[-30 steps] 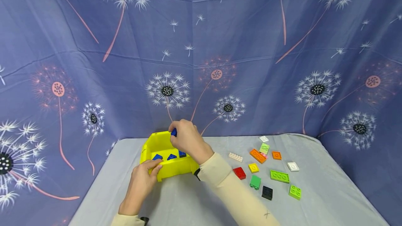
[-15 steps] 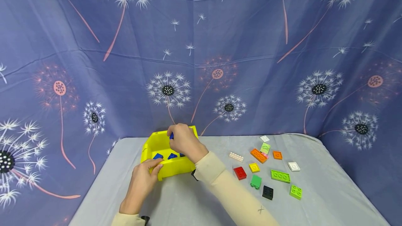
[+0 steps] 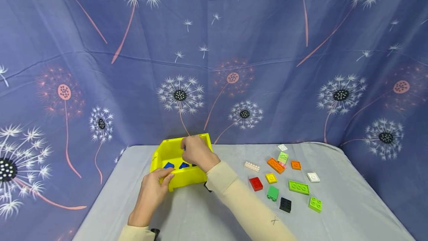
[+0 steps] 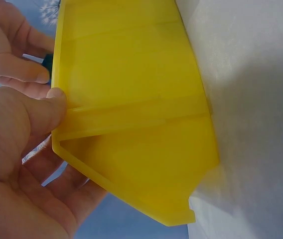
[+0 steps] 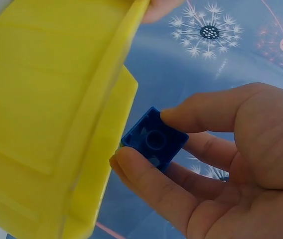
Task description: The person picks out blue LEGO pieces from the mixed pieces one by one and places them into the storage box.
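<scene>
A yellow open-topped bin (image 3: 187, 179) stands toward the back of the table, with several blue bricks (image 3: 168, 165) on its floor. My left hand (image 3: 153, 192) grips the bin's near rim at the left, thumb on one side and fingers on the other, as the left wrist view shows. Over the bin's right part, my right hand (image 3: 200, 153) pinches a blue building brick (image 5: 156, 139) between thumb and fingers. In the right wrist view its hollow underside with a round tube faces the camera. In the head view the hand hides most of this brick.
To the right lie loose bricks: red (image 3: 256, 183), green (image 3: 272, 193), black (image 3: 285, 204), yellow (image 3: 271, 177), orange (image 3: 275, 165), lime (image 3: 299, 187) and white (image 3: 313, 177) among them. A patterned blue cloth (image 3: 284, 96) hangs behind the grey-covered table (image 3: 234, 211).
My right hand has moved lower toward the bin's inside, carrying the blue brick with it. My left hand keeps its grip on the rim.
</scene>
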`<state>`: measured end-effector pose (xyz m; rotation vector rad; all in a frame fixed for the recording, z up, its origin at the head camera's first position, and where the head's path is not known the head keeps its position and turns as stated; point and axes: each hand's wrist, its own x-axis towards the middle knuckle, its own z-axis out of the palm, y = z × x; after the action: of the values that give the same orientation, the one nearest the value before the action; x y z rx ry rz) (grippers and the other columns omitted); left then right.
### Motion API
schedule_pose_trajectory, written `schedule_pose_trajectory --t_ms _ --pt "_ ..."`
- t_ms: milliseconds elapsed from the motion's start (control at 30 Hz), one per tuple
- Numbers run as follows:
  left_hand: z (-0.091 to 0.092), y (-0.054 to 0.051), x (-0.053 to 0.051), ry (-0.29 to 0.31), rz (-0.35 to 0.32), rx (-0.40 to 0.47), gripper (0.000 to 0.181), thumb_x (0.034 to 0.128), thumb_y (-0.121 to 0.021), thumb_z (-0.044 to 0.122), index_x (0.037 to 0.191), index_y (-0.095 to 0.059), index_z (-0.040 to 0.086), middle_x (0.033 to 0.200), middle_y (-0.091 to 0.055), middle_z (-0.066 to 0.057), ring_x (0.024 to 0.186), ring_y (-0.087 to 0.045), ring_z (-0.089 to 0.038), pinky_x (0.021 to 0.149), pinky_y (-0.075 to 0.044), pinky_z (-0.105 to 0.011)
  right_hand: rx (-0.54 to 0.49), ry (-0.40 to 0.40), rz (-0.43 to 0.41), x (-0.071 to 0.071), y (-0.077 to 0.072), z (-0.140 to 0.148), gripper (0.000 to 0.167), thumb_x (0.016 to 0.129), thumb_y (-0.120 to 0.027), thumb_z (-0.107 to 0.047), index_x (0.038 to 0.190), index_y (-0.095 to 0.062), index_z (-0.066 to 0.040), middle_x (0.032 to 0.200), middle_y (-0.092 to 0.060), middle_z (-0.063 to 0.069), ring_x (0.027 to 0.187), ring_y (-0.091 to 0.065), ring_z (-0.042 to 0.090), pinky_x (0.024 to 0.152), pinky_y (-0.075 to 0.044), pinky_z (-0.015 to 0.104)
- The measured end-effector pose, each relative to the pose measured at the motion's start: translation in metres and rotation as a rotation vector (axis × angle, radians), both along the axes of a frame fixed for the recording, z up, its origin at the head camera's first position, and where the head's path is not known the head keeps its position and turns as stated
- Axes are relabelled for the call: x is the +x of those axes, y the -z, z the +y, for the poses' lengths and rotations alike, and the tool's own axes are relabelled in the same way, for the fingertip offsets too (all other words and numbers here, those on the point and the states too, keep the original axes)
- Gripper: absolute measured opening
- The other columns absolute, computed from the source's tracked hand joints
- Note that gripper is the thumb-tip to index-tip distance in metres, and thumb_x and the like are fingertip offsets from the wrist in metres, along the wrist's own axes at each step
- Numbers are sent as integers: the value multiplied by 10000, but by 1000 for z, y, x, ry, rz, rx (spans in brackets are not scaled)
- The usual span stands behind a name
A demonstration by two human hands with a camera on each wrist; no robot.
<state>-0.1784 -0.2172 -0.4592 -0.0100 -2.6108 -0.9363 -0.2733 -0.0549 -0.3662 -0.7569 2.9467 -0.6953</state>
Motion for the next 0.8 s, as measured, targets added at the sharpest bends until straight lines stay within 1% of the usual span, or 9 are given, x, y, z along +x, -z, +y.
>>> schedule_pose_trajectory --t_ms 33,100,167,267,433,533,600,667,800 --pt "0 0 0 0 0 -1 239 957 -765 168 1192 -800 149 1176 -766 -73 1154 -697 -337 960 -561 -534 4 2 8 0 1 0 268 909 -682 -41 1141 -784 -129 1139 -750 -1 838 -655 114 733 -559 236" --pt "0 0 1 -2 1 -1 235 956 -765 166 1188 -802 147 1172 -767 -70 1151 -698 -334 953 -564 -531 14 1 15 -1 4 -1 184 889 -688 -27 1000 -780 -142 949 -726 -26 744 -585 101 656 -506 218" --pt "1 0 2 -2 -2 2 236 957 -764 168 1189 -801 146 1171 -767 -67 1151 -699 -332 948 -566 -529 16 -2 9 -3 7 -1 137 871 -683 -6 853 -715 -138 762 -612 -31 630 -450 104 558 -398 223" --pt "1 0 1 -5 -4 6 234 958 -764 174 1187 -802 149 1167 -768 -63 1145 -701 -327 943 -569 -524 16 5 -15 -5 9 0 168 858 -690 8 796 -664 -146 705 -522 -31 602 -364 112 539 -320 232" --pt "1 0 1 -2 2 14 227 956 -764 166 1179 -805 144 1164 -769 -71 1141 -704 -327 949 -569 -520 29 20 -62 -5 10 0 128 859 -715 0 858 -731 -127 770 -558 -24 616 -380 111 555 -344 233" --pt "1 0 2 -1 4 13 226 955 -766 162 1176 -805 137 1160 -770 -75 1136 -707 -327 942 -573 -518 50 23 -80 -5 11 0 107 870 -729 -21 918 -757 -113 825 -629 -10 650 -471 121 569 -418 237" --pt "1 0 2 -2 6 11 223 953 -769 162 1170 -807 135 1150 -772 -73 1126 -711 -325 931 -577 -516 62 29 -82 -5 11 0 170 876 -746 -49 1026 -785 -119 972 -725 -7 781 -605 133 668 -529 254" --pt "1 1 2 -2 11 9 220 950 -771 161 1165 -809 134 1141 -775 -69 1119 -714 -322 927 -579 -515 76 37 -82 -4 12 -1 259 884 -758 -81 1135 -782 -137 1148 -745 -10 981 -678 165 819 -590 301" --pt "1 2 3 -3 26 4 213 945 -776 156 1154 -812 134 1125 -778 -62 1106 -720 -317 926 -579 -514 78 38 -97 -4 12 -1 314 889 -762 -95 1200 -769 -133 1229 -736 10 1102 -680 202 904 -599 354"
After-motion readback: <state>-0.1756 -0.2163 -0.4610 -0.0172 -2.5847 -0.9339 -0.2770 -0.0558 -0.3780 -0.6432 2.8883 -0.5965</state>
